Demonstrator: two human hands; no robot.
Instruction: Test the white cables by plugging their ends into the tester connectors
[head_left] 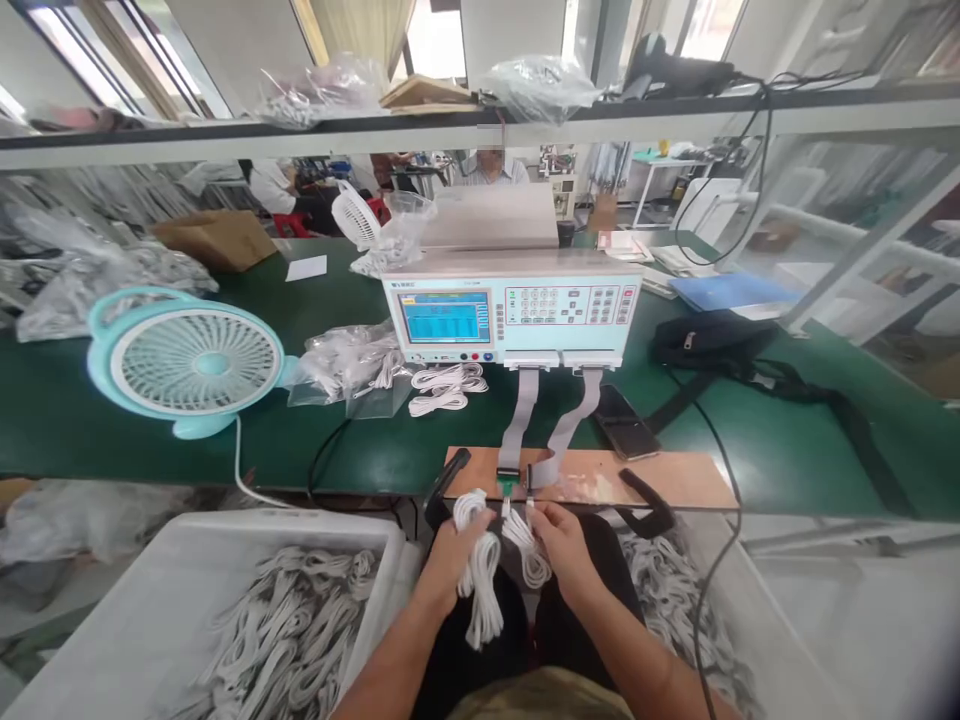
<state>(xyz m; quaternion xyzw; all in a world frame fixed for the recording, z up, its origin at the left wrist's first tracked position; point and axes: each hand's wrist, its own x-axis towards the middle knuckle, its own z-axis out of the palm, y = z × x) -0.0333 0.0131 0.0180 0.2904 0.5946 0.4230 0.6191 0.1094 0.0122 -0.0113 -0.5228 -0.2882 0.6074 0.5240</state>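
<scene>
My left hand [459,545] is closed around a bundled white cable [484,595] that hangs below the fingers. With finger and thumb, my right hand [559,540] pinches the end of a second white cable [527,552], whose coil dangles between my hands. Just above the fingers, two small connector boards [508,480] sit at the front of a wooden board [600,475]. Grey ribbon cables [519,425] run from them up to a bench tester [517,310] with a lit blue screen. Whether the cable ends are plugged in is too small to tell.
A white bin [187,540] of bundled cables stands at my left, another heap of cables [675,590] at my right. On the green table [300,450] are a fan [202,360], bagged cables [345,360], a phone [624,422] and a black bag [712,340]. People sit beyond the shelf.
</scene>
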